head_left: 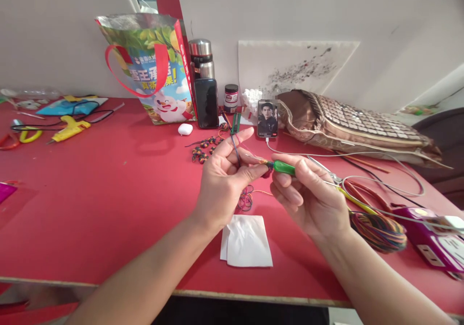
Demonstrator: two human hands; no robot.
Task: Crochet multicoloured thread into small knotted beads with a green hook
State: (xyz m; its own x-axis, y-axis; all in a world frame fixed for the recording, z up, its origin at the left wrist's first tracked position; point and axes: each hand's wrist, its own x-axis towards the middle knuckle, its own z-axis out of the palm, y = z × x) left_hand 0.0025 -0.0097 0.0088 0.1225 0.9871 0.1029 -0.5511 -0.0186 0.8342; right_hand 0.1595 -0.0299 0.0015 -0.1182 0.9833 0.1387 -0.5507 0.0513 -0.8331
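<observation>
My right hand (314,197) is closed around the green handle of a crochet hook (283,167), whose thin metal shaft points left. Between the thumb and fingers of my left hand (222,190) is pinched a small multicoloured crochet piece (267,172), mostly hidden by the fingertips. The hook passes through or right beside this piece; which of the two I cannot tell. A dark strand of yarn (236,150) loops over my raised left index finger. Below the hands, a loose tangle of multicoloured yarn (245,199) lies on the red table (145,219).
A folded white tissue (250,243) lies near the front edge. Finished knotted pieces (200,154), two phones, including a dark one (206,104), and a shopping bag (155,69) are behind. At right are a yarn skein (379,232), a power strip (431,240) and cables; a glue gun (70,129) lies left.
</observation>
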